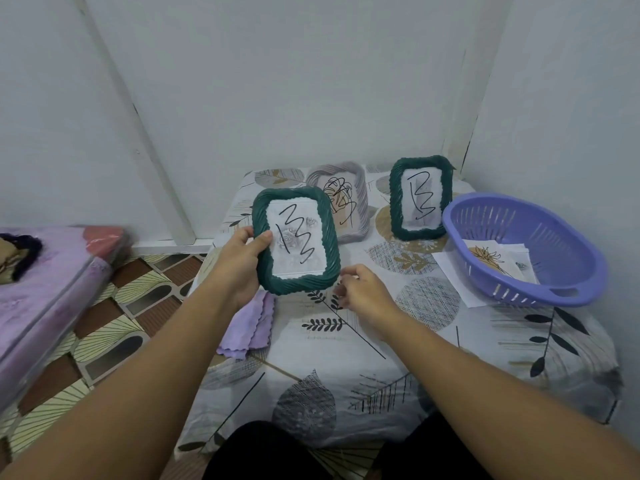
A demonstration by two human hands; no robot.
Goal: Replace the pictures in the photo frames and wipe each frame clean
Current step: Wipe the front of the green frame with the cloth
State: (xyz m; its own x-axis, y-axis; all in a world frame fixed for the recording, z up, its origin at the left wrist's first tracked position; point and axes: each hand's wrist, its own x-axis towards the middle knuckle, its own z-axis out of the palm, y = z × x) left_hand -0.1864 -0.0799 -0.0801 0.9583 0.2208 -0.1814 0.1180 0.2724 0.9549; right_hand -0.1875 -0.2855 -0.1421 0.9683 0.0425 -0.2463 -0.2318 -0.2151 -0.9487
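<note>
My left hand (pixel 242 261) grips the left edge of a dark green photo frame (pixel 297 284), held up facing me above the table; its picture shows grey roses with a black scribble. My right hand (pixel 363 292) hovers just right of the frame's lower corner, fingers loosely curled, holding nothing. A grey frame (pixel 360 188) with a scribbled picture stands behind it. A second green frame (pixel 398 202) stands upright further right. A folded lilac cloth (pixel 252 327) lies on the table under my left wrist.
A purple plastic basket (pixel 554 289) with flower pictures (pixel 491 261) inside sits at the right, on white sheets (pixel 453 271). The small table has a leaf-print cover (pixel 329 375) and stands in a wall corner. A lilac mattress (pixel 41 289) lies at the left on patterned floor.
</note>
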